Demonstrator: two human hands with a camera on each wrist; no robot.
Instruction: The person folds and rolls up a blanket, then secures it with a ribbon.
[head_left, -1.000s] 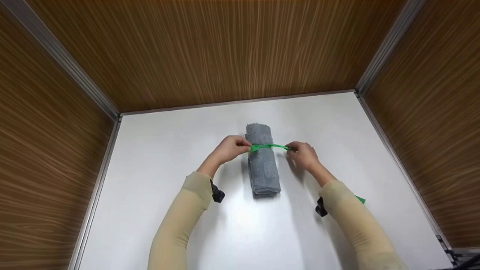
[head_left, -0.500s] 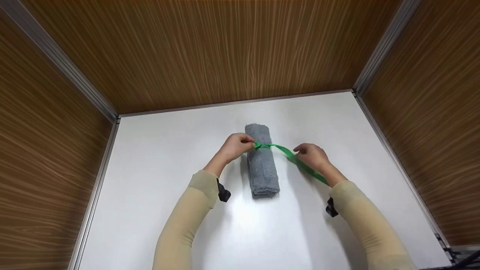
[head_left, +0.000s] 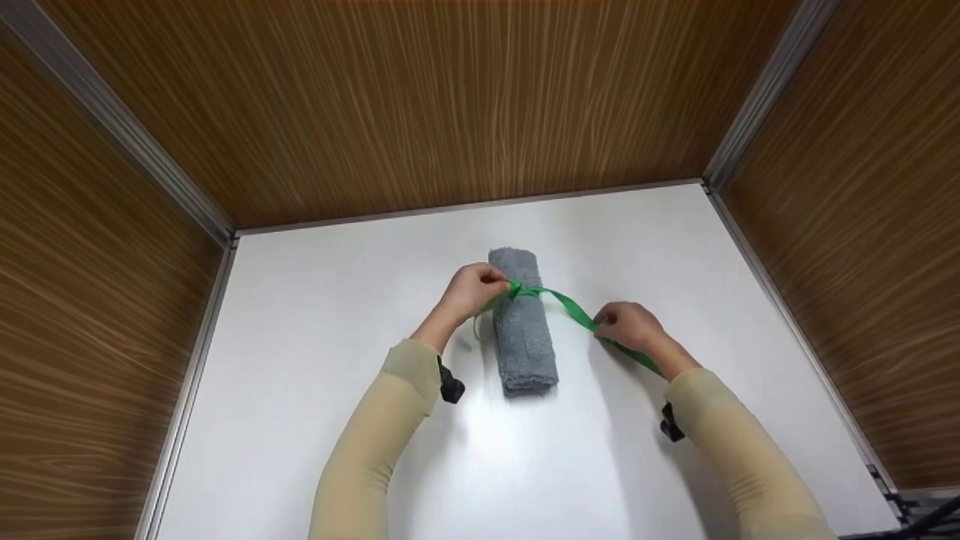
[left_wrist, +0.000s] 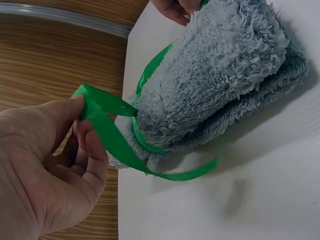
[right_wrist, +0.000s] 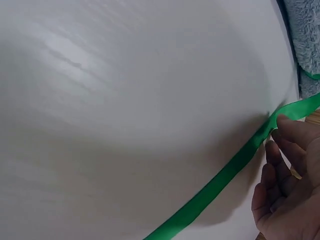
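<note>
Head view: rolled grey towel point(head_left: 523, 322) is lying mid-worktop point(head_left: 337, 300); green ribbon point(head_left: 566, 306) is crossing it.
Left wrist view: left hand point(left_wrist: 47, 165) is pinching a ribbon fold, grip clamped.
Right wrist view: right hand point(right_wrist: 287, 195) is pinching the ribbon's long tail, grip clamped.

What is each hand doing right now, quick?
Left hand: pinching the green ribbon at the knot on the rolled grey towel.
Right hand: gripping the ribbon's long end, drawn out to the side.
</note>
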